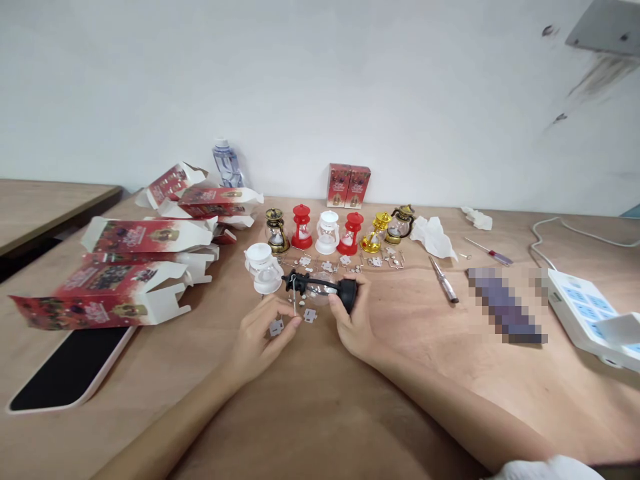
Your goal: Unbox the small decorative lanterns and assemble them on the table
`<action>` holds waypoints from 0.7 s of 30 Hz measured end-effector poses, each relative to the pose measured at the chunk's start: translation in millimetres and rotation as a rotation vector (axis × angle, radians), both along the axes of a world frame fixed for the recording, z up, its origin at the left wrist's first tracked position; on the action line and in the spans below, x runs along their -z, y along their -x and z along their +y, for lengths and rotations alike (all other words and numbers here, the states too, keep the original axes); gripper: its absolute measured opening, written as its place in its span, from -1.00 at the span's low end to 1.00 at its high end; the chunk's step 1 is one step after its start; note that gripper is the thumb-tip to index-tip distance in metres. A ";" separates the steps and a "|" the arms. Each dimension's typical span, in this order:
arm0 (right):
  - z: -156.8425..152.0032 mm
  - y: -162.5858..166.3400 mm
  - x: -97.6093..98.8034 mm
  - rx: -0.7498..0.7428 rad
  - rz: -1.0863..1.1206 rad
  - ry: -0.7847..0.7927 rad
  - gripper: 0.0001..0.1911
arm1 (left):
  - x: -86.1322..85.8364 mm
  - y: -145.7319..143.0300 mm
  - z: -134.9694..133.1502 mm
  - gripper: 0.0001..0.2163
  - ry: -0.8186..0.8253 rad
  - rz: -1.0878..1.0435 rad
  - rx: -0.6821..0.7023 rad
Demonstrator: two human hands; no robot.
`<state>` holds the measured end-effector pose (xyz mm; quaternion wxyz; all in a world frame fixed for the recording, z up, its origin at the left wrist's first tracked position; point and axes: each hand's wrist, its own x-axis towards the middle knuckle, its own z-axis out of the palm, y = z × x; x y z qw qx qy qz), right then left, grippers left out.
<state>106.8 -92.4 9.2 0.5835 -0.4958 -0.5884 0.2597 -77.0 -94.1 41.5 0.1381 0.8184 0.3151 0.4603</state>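
Note:
My right hand (356, 321) is wrapped round the base of a small black lantern (320, 290), which is tilted on its side with its top to the left. My left hand (267, 330) pinches a thin metal wire handle (295, 303) at the lantern's top end. Whether the wire is hooked onto the lantern I cannot tell. A white lantern (263, 268) stands just behind my left hand. Small metal plates (310, 315) lie on the table below the black lantern, one partly beside my left fingers.
Behind stand red (302, 227), white (327, 232), gold (377, 231) and bronze lanterns (276, 230), with wire parts in front. Red boxes (135, 235) and a phone (70, 367) lie left. Right are tissue (434, 237), screwdrivers (443, 280) and a power strip (590, 310).

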 end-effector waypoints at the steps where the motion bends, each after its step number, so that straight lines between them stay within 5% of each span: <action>1: 0.1 -0.1 -1.0 0.011 0.006 0.012 -0.68 | -0.1 0.9 -0.2 -0.90 0.028 -0.030 -0.019; 6: 3.5 -2.4 -7.2 -0.004 0.087 0.051 -0.80 | -1.5 7.1 2.9 -0.73 0.282 -0.321 -0.147; 10: 8.0 -2.6 -10.8 -0.230 0.202 0.161 -0.73 | -2.5 6.5 8.7 -0.63 0.526 -0.511 -0.189; 15: 10.2 -0.4 -14.9 -0.397 0.254 0.285 -0.67 | 0.4 -1.6 8.5 -0.54 0.781 -0.502 -0.127; 21: 7.4 0.9 -16.6 -0.488 0.212 0.310 -0.66 | 1.7 -6.0 2.3 -0.53 0.894 -0.479 -0.148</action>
